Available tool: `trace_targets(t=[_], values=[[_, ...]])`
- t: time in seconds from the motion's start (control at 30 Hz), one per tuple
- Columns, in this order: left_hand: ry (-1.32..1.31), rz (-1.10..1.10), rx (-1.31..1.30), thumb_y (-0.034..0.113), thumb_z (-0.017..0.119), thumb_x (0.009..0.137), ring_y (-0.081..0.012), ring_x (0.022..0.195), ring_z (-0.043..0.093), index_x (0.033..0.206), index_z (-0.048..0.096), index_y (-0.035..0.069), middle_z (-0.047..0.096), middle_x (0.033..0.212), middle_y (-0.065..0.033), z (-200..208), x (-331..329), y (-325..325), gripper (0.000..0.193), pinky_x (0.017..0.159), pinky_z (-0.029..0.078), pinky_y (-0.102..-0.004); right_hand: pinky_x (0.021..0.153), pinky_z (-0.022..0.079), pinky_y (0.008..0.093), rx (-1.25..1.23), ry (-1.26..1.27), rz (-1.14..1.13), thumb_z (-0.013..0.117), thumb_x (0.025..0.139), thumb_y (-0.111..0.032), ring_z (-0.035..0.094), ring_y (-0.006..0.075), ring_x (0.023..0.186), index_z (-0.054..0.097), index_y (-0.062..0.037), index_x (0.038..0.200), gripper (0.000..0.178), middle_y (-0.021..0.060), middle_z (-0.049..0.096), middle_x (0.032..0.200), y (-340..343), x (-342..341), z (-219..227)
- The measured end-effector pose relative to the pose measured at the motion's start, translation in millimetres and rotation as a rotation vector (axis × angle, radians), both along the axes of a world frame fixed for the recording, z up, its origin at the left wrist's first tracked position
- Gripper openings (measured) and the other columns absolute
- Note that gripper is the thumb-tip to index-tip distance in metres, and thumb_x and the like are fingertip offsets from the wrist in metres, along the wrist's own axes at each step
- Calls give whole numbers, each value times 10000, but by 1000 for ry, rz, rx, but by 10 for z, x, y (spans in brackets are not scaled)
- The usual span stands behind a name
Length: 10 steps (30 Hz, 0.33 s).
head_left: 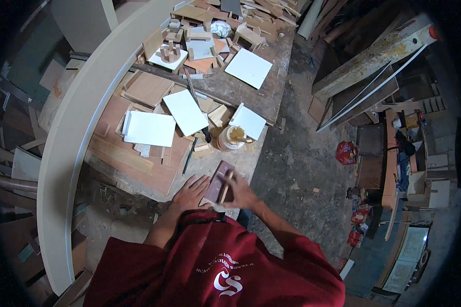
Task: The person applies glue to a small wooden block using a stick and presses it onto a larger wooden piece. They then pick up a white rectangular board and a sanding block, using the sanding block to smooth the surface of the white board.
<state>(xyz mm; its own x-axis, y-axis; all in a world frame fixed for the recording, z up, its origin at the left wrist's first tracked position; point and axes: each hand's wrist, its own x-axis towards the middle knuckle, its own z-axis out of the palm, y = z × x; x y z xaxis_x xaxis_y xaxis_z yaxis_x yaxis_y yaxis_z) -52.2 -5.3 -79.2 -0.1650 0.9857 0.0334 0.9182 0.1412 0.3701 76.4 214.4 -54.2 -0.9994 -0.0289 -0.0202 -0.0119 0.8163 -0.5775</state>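
Observation:
My left hand [192, 191] lies flat with fingers stretched out on the near end of the workbench, beside a purplish-brown flat board [215, 182]. At that board's right side, my right hand [242, 191] has its fingers closed around a small pale wooden strip [227, 188]. The strip stands on edge against or over the board; exact contact is hard to make out. Just beyond sits an open white tub [230, 139] of brownish paste, with a stick in it. A dark slender tool [190, 155] lies left of the tub.
White panels [149, 129] and wood offcuts are scattered over the workbench [271, 66]. A long curved pale board [61, 169] arcs along the left. At right, a thick beam [374, 56] leans above the floor [292, 153], with a red bag [347, 153] nearby.

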Motion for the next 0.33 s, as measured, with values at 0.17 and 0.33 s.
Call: trace_targets(t=[0.17, 0.33], values=[[-7, 4, -4, 530, 511, 841, -249, 1389, 238, 1368, 349, -55, 321, 1462, -167, -39, 6, -12, 804, 1147, 115, -462, 1008, 316, 502, -35, -186, -443, 788, 562, -555, 379, 456, 1204, 389, -57, 1340, 1006, 268, 323, 1365, 303, -158, -21], [44, -8, 12, 558, 517, 826, -243, 1397, 220, 1374, 338, -54, 316, 1467, -165, -105, 2, -19, 840, 1148, 104, -464, 1011, 305, 531, 84, -24, -198, 791, 581, -536, 371, 446, 1221, 391, -75, 1325, 962, 251, 309, 1376, -60, 82, -23]])
